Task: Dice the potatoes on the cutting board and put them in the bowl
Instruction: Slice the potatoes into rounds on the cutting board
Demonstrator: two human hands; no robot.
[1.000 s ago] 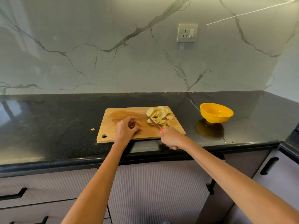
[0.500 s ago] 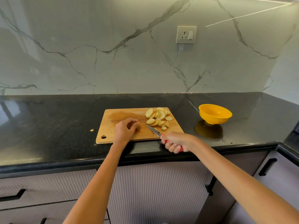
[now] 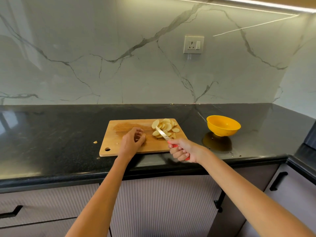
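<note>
One small pale scrap [image 3: 95, 142] lies on the black counter [image 3: 51, 134], left of the wooden cutting board [image 3: 116, 147]. Left hand [image 3: 132, 141] rests loosely curled on the board, holding nothing. Pale round potato slices [image 3: 165, 127] overlap at its far right corner. Right hand [image 3: 183, 150] grips a red-handled knife [image 3: 163, 134], its blade over the slices. Farther right stands the yellow plastic bowl [image 3: 223, 125].

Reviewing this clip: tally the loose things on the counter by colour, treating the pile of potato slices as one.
Yellow: 1, the bowl
Wood brown: 1, the board
Pale: 2, the slice pile and a scrap left of the board
Red-handled: 1, the knife, held by the right hand
Total: 5
</note>
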